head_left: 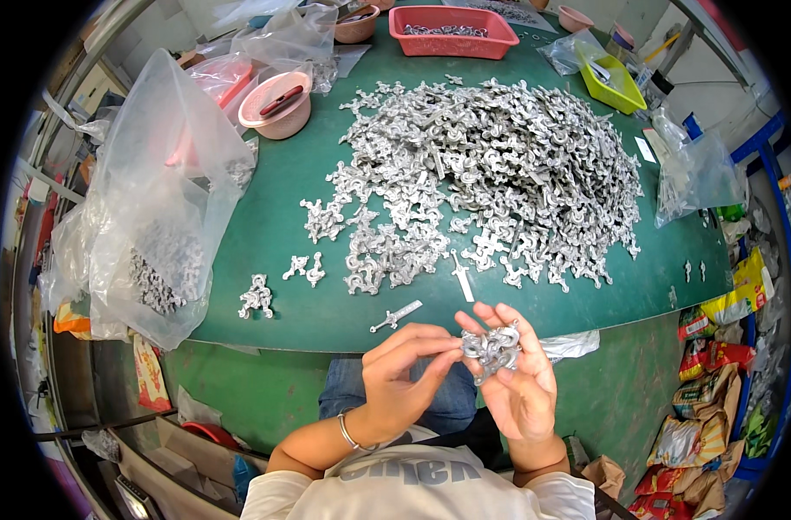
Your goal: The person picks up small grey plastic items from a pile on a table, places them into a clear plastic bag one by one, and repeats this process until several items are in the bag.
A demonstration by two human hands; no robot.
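Note:
Several small silver curled metal castings lie bunched in my right hand, its fingers curled up around them and the thumb on top. My left hand, a bangle at its wrist, pinches one casting at the left side of the bunch between thumb and fingertips. Both hands are just off the table's near edge, above my lap. Beyond them on the green table lie two flat sword-shaped metal pieces, one near my left hand and another farther off. A large heap of like castings spreads behind.
A clear plastic bag with castings stands at the left. Behind it, a pink bowl holds a red-handled tool. A red tray of metal parts sits at the back, a yellow-green basket at the back right. A small cluster lies near left.

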